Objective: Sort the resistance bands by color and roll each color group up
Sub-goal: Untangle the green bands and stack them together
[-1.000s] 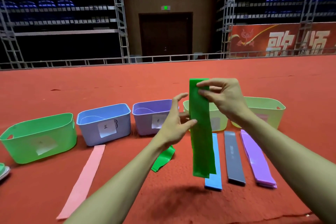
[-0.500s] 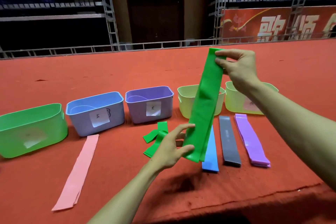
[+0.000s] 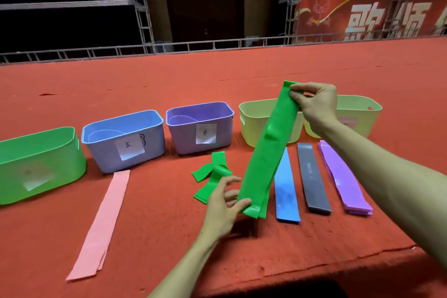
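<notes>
Head view. The red-covered bench [image 3: 157, 237] carries a row of bins along its far side: a green bin [image 3: 36, 164], a blue bin [image 3: 123, 140], a purple bin [image 3: 200, 126] and two yellow bins [image 3: 256, 123]. The blue and purple bins bear paper labels, and the writing is too small to read with confidence.

The green band [image 3: 268, 152] is held off the bench, slanting from upper right to lower left in front of the nearer yellow bin. The right hand [image 3: 314, 104] has its fingers [image 3: 302, 97] clamped on the top end. The left hand [image 3: 221, 203] pinches the bottom end between thumb and fingers. The strip hangs flat and shows two layers at its lower edge (one folded band or two bands together, which cannot be told).

Sorting appears well advanced. Pink bands [image 3: 101, 222] lie in front of the blue bin. A blue band [image 3: 285, 189], a grey band [image 3: 313, 181] and a stack of purple bands [image 3: 343, 179] lie side by side at the right, each colour apart from the next. The green group is not yet gathered: loose green bands [image 3: 210, 176] lie crumpled just beside the left hand, in front of the purple bin.

Rolling appears not yet begun. No rolled band is visible anywhere, on the bench or in the bin interiors that show. Judged remaining: join the loose green pieces to the held strip, roll that group, then roll the pink, blue, grey and purple groups in turn.
</notes>
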A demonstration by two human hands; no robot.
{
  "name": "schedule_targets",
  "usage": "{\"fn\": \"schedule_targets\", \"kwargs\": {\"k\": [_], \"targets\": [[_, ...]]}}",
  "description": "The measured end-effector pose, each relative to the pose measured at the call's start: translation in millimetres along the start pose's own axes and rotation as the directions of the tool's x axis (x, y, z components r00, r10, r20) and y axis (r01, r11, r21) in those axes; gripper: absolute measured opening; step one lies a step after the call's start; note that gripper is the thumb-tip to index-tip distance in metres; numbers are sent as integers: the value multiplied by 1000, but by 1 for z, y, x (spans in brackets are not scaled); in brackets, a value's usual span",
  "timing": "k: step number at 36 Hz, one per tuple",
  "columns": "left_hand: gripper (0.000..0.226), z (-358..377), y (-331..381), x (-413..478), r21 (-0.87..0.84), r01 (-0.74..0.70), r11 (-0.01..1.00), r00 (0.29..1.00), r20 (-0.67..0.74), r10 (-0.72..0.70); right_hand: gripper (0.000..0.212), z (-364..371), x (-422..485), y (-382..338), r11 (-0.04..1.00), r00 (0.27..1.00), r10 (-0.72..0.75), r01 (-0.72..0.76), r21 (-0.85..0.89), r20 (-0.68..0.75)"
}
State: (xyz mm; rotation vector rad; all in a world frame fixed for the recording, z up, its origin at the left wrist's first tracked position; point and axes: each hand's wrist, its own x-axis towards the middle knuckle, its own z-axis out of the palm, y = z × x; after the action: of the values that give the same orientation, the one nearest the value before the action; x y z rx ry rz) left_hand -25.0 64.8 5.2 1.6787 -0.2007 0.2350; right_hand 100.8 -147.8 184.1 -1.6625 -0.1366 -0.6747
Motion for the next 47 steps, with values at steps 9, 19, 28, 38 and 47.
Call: {"fn": "schedule_targets", "kwargs": {"k": [9,19,28,38,47], "targets": [[29,-3,-9,-4,32,-54,998,996,-63,56,15,2,7,7,996,1000,-19,18,-93,-10],[40,-14,-21,-9,394,-62,917,994,102,24,19,15,-26,24,996,984,-63,72,-52,167],[25,-31,-27,-1,583,-208,786,963,263,60,20,29,-56,31,992,965,-111,122,-29,238],[12,-113,-29,51,820,-231,524,962,272,-1,17,32,-75,41,979,943,-146,181,-93,298],[10,-122,-41,65,814,-382,437,887,456,-76,20,28,-78,43,965,919,-187,238,-111,348]]}}
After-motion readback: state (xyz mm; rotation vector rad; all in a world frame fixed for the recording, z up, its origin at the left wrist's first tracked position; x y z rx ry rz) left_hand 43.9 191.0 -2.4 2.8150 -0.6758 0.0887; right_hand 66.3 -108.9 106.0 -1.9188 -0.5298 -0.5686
